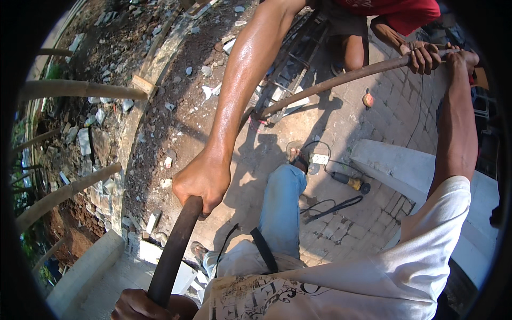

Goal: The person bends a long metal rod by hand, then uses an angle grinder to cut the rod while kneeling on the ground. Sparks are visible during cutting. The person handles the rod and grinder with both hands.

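Note:
At the lower left, my left hand (141,306) is closed around the low end of a thick dark pole (173,250). A co-worker's hand (202,178) grips the same pole higher up. My right arm stretches to the upper right, where my right hand (464,57) is wrapped round the end of a long brown pole (336,82). Beside it, a hand of the co-worker in red (424,57) also holds this pole. The brown pole slants down to a joint-like end (261,114) near the ground. Whether the two poles join is hidden behind the co-worker's forearm.
A metal bar frame (298,58) lies by the crouching co-worker. A yellow and black angle grinder (349,182), a white power strip (320,159) and cords lie on the paving. A pale concrete beam (394,165) is at right. Rubble and bamboo poles (80,89) line the left.

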The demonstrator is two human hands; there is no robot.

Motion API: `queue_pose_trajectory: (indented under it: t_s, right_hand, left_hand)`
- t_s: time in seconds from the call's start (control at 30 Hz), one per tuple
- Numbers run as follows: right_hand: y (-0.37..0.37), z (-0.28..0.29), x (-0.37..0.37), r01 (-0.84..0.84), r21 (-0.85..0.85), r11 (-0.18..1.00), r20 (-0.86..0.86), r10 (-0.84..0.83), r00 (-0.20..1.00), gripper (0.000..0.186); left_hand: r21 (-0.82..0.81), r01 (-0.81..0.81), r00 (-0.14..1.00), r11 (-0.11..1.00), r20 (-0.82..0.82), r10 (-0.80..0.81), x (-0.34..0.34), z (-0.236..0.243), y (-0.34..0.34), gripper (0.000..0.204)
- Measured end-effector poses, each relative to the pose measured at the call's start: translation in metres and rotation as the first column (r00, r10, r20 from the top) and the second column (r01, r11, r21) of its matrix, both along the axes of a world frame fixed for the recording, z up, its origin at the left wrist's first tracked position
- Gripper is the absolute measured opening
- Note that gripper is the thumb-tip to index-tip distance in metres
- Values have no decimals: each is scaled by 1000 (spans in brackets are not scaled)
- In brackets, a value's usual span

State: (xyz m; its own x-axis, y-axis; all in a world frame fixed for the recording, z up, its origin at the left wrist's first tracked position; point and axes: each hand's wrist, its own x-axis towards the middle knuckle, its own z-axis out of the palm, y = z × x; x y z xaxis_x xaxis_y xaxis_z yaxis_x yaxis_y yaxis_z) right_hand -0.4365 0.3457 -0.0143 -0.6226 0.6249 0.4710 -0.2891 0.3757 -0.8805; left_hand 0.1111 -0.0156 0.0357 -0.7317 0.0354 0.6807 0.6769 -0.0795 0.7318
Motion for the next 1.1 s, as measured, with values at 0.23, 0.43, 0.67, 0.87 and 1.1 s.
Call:
queue_pose_trajectory:
  t_s: [0.23, 0.43, 0.67, 0.87, 1.1]
  right_hand:
    - [13, -36, 20, 145, -242, 959, 371, -46, 927, 38]
    - [54, -32, -31, -353, 898, 264, 440, -588, 679, 26]
    - [104, -58, -162, -497, 852, 161, 467, -662, 586, 29]
    - [123, -124, -295, -180, 186, 966, 811, -48, 582, 30]
    - [102, -98, -180, 60, 274, 960, 582, -216, 784, 29]
  left_hand:
    - [74, -215, 977, 974, 12, 215, 36, -14, -11, 46]
    - [76, 134, 990, 988, -62, -130, 25, -25, -25, 41]
    - [-147, 267, 946, 952, 227, -231, 19, 0, -39, 32]
    - [-100, 188, 969, 977, 182, -168, 6, -16, -58, 27]
    - [281, 98, 995, 955, -21, -96, 5, -9, -58, 36]
